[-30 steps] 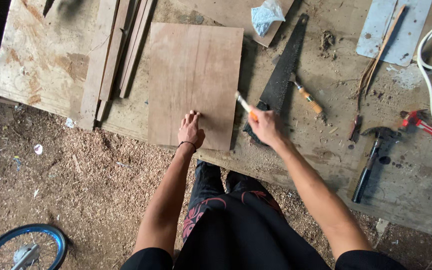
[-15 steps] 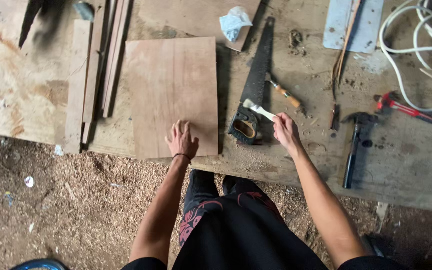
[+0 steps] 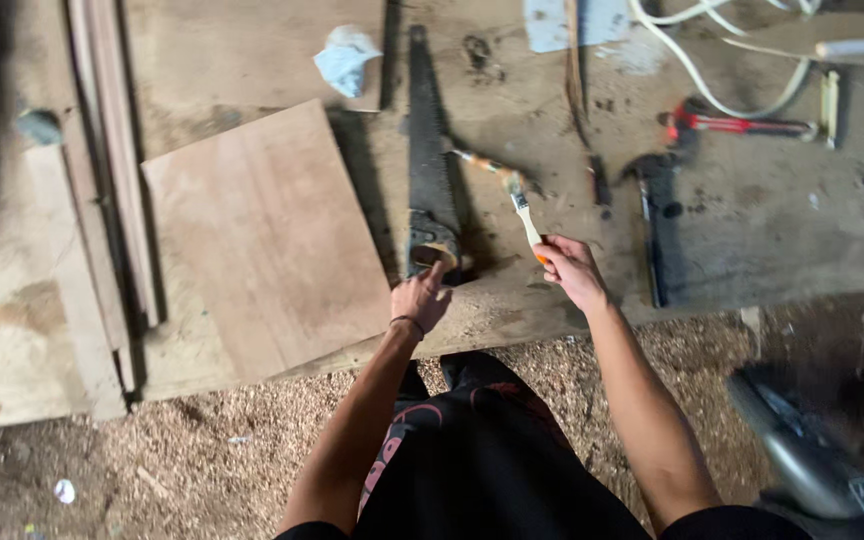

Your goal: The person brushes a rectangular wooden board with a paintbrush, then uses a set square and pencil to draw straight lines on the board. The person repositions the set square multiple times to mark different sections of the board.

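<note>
The right hand (image 3: 569, 268) pinches the handle of a small paintbrush (image 3: 524, 212), bristles pointing away from the person, above the worn wooden desk (image 3: 752, 230). The left hand (image 3: 420, 298) has its fingers loosely spread, fingertips touching the handle end of a handsaw (image 3: 428, 160) that lies lengthwise on the desk. Just left of the saw lies a flat plywood panel (image 3: 267, 235). A screwdriver (image 3: 477, 162) rests beside the brush tip, and a hammer (image 3: 652, 215) lies right of it.
</note>
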